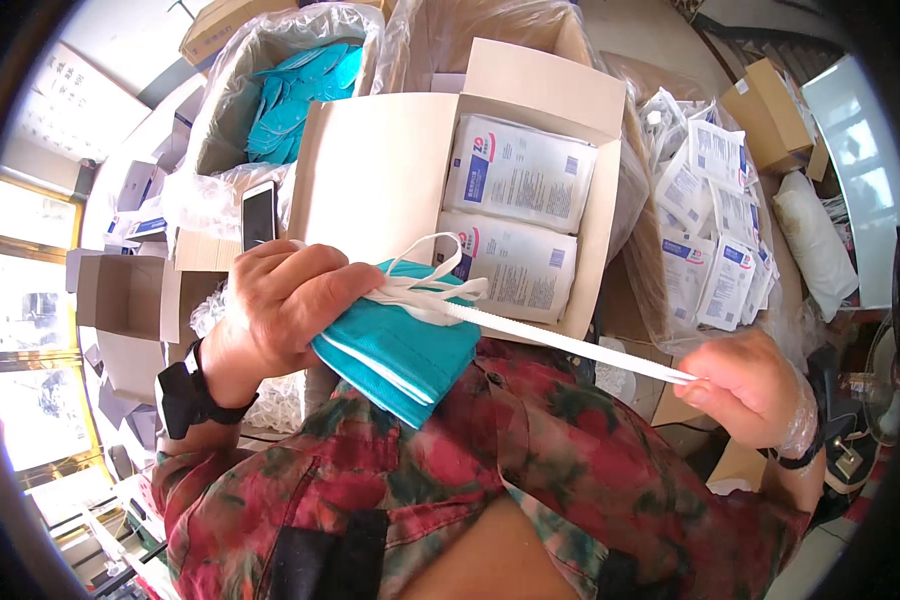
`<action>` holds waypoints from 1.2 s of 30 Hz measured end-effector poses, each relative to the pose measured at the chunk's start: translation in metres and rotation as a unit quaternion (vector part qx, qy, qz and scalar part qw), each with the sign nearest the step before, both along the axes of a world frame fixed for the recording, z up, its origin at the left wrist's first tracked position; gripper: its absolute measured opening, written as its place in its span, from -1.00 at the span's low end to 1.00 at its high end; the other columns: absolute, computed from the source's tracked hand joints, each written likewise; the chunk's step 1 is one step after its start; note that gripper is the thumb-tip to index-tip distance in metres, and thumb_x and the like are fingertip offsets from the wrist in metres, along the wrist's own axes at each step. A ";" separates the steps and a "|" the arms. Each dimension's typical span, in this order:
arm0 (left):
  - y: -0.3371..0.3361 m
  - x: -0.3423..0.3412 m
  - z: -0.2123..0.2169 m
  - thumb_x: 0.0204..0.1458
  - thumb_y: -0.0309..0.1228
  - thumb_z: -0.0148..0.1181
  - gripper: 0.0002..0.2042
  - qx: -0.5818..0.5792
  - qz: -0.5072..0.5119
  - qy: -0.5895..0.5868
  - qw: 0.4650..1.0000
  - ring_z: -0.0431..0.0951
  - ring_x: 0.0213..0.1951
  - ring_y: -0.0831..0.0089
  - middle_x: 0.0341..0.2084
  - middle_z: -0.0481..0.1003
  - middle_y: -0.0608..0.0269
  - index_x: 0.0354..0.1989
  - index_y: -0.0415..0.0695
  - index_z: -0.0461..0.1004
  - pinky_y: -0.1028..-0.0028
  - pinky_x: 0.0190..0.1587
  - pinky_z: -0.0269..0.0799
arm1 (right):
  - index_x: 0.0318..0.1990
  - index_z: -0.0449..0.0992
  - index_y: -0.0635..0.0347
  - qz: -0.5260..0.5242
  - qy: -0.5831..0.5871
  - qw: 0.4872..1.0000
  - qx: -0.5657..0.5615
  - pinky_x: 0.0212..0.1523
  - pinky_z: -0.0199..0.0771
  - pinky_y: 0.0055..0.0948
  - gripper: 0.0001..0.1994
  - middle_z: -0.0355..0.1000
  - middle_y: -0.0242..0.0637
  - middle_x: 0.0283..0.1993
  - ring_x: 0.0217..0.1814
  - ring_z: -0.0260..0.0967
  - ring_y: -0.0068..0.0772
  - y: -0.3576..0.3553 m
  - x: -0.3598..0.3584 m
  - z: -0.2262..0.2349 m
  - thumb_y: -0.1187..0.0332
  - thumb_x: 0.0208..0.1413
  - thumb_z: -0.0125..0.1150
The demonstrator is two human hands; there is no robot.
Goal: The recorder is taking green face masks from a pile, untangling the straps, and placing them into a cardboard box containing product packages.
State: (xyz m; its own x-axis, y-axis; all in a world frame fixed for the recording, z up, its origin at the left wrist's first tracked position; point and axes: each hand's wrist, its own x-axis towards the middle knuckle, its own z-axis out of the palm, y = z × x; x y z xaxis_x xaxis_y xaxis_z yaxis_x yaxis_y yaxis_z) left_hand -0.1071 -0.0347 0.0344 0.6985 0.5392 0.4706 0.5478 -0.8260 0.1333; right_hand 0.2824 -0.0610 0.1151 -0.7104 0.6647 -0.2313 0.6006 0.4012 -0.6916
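My left hand (295, 300) is closed on a folded stack of teal face masks (400, 345), held over my lap. White ear loops and straps (420, 295) bunch at the top of the stack, beside my thumb. From that bunch a white strap (580, 347) runs taut to the right, and my right hand (745, 388) pinches its far end. Just beyond the masks, an open white carton (370, 170) holds printed white packets (520, 170) in two piles. The masks overlap the carton's near edge in the picture.
Behind to the left, a plastic-lined box (220, 110) holds loose teal masks (305, 100). A phone (259, 215) lies by the carton's left side. At right, a lined box holds several sealed packets (715, 220). An opened carton (125, 295) stands far left, and a brown box (770, 115) far right.
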 end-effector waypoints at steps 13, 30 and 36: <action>0.015 -0.001 -0.014 -0.25 -0.32 0.29 -0.57 0.077 0.056 -0.053 0.994 0.56 -0.43 0.22 -0.40 0.48 0.15 -0.13 -0.19 0.48 0.34 -0.42 0.46 | -0.44 0.33 0.19 -0.200 0.463 0.846 -0.173 -0.74 -0.12 -0.67 -0.76 0.15 -0.38 -0.60 -0.71 -0.10 -0.72 0.027 0.006 -0.059 0.25 0.20 0.01; 0.019 0.028 -0.009 -0.28 -0.36 0.26 -0.58 0.054 -0.032 -0.042 0.997 0.53 -0.51 0.25 -0.45 0.47 0.18 -0.15 -0.19 0.49 0.35 -0.50 0.46 | -0.37 0.37 0.18 0.040 0.160 0.964 0.207 -0.39 0.42 -0.23 -0.88 0.36 -0.19 -0.45 -0.36 0.41 -0.02 0.051 -0.089 -0.059 0.39 0.04 0.20; 0.027 -0.026 -0.008 -0.28 -0.43 0.25 -0.67 0.028 0.149 -0.026 0.988 0.55 -0.47 0.16 -0.48 0.48 0.15 -0.23 -0.18 0.49 0.32 -0.42 0.45 | -0.42 0.39 0.21 -0.043 0.122 0.988 0.079 -0.48 0.34 -0.38 -0.94 0.34 -0.24 -0.51 -0.50 0.38 -0.24 0.028 -0.032 -0.036 0.51 0.01 0.15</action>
